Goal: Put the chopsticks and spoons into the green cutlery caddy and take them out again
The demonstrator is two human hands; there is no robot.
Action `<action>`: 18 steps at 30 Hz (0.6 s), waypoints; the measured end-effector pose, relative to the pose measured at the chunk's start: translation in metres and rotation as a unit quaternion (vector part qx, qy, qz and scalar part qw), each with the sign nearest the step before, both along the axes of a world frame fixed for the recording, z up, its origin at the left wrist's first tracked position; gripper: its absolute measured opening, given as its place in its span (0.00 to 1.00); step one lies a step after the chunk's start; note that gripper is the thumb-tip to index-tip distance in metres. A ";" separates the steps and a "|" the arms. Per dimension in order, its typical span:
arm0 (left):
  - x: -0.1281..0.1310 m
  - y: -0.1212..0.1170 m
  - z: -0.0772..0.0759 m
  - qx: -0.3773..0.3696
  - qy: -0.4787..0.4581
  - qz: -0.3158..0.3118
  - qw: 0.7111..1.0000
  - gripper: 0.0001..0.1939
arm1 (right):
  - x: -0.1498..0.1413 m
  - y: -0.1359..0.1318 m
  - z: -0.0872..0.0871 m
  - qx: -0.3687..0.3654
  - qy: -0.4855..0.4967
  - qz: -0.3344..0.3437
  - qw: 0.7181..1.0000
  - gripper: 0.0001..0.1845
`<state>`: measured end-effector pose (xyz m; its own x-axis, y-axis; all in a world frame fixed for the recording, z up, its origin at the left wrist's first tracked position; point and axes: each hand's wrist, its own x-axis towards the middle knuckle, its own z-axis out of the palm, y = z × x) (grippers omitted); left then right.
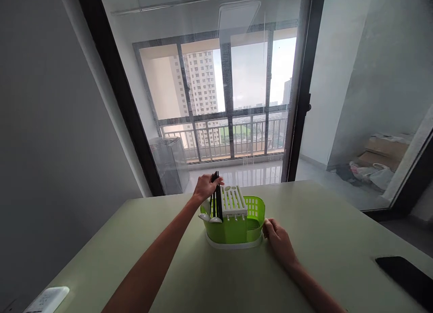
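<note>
A green plastic cutlery holder with a white base stands upright on the table. Across its top sits a white slotted rack, and two white spoons show their bowls at its front left. My left hand is closed round several black chopsticks at the holder's left compartment, near their upper ends. Whether their lower tips are inside the holder cannot be made out. At the right end, my right hand has its fingers closed against the holder's side, gripping its edge.
The pale green table reaches back to a glass sliding door with a dark frame. A black flat object lies at the right edge and a white object at the near left. Cardboard boxes and bags sit behind the glass.
</note>
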<state>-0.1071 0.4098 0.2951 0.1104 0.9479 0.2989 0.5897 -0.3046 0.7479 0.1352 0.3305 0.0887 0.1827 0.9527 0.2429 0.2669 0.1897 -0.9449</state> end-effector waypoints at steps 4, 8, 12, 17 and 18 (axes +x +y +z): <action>-0.012 0.005 0.008 0.000 -0.073 -0.011 0.997 0.16 | 0.001 0.001 -0.002 -0.002 -0.011 0.000 1.000 0.26; -0.028 0.012 0.018 0.019 -0.151 -0.013 0.988 0.18 | 0.001 0.000 -0.002 0.001 -0.022 -0.004 1.000 0.26; -0.038 0.013 0.014 0.032 -0.224 -0.010 0.974 0.18 | 0.001 -0.001 -0.003 0.002 -0.024 -0.002 1.000 0.26; -0.038 0.010 -0.003 0.024 -0.288 -0.006 0.957 0.18 | 0.002 -0.001 -0.003 -0.006 -0.027 0.005 1.000 0.26; -0.037 0.009 -0.005 0.020 -0.297 -0.010 0.955 0.19 | 0.002 -0.001 -0.003 -0.007 -0.030 0.004 1.000 0.26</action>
